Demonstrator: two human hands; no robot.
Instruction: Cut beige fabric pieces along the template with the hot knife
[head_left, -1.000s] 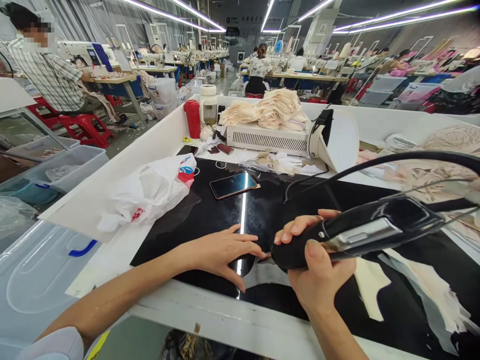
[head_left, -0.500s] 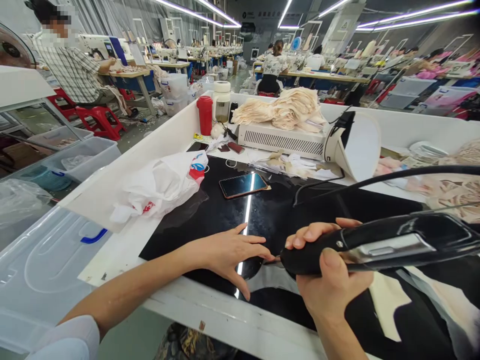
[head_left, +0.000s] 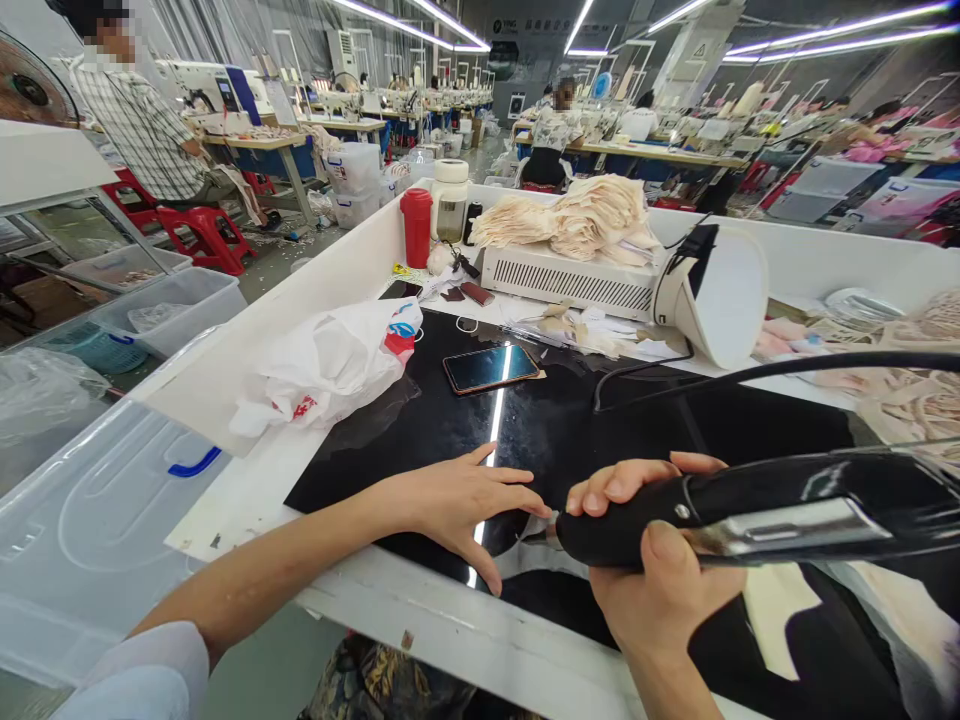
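Observation:
My right hand (head_left: 660, 560) is wrapped round a black corded hand tool (head_left: 795, 505) with a silver panel and a narrow metal tip. The tip points left, low over a thin, see-through grey piece (head_left: 551, 558) on the glossy black sheet (head_left: 600, 455); whether it touches is unclear. Fingers spread, my left hand (head_left: 465, 505) rests on the sheet and the edge of that piece, its fingertips close beside the tip. Under and right of my right hand lies a cream fabric piece (head_left: 780, 610), partly hidden. A phone (head_left: 491, 369) lies beyond my left hand.
A white plastic bag (head_left: 330, 365) lies on the left. Behind stand a red cup (head_left: 417, 228), a slotted white box (head_left: 566, 278) bearing cream fabric, and a white lamp-like cone (head_left: 739, 300). The tool's cable (head_left: 825, 368) crosses the right side. Co-workers sit at sewing tables beyond.
The view has shifted slightly. The tool's tip has moved a little left and down, nearer my left fingertips. My left hand stays spread in place. The co-worker at left has lowered an arm.

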